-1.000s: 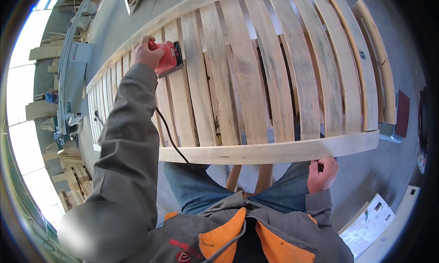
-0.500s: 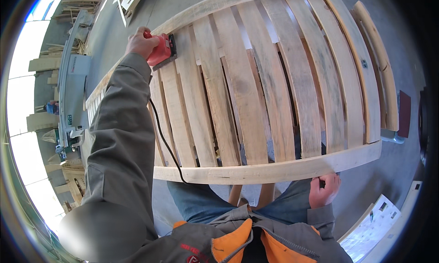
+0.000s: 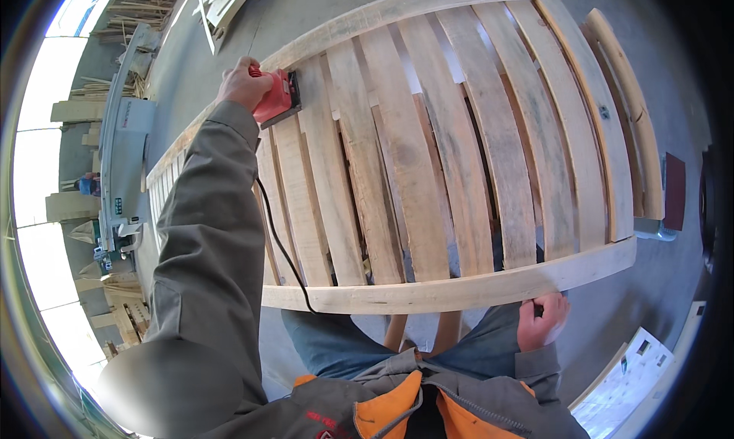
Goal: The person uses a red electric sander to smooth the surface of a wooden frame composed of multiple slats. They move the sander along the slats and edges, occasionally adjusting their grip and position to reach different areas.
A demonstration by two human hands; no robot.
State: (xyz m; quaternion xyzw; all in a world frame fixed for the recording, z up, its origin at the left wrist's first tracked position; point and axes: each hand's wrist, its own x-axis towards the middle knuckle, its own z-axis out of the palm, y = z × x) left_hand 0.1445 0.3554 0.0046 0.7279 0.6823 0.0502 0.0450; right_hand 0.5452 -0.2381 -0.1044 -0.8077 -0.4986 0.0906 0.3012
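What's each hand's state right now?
Left hand: closed, holding the red sander.
Right hand: curled closed by the wooden rail; contents can't be told.

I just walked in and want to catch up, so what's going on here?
A person's left hand grips a red power tool, apparently a sander, its flat base on the slats toward the far side of a large slatted wooden frame. A black cord trails from the tool across the near rail. The right hand is loosely curled at that rail, toward its right end; whether it touches the wood is hard to tell.
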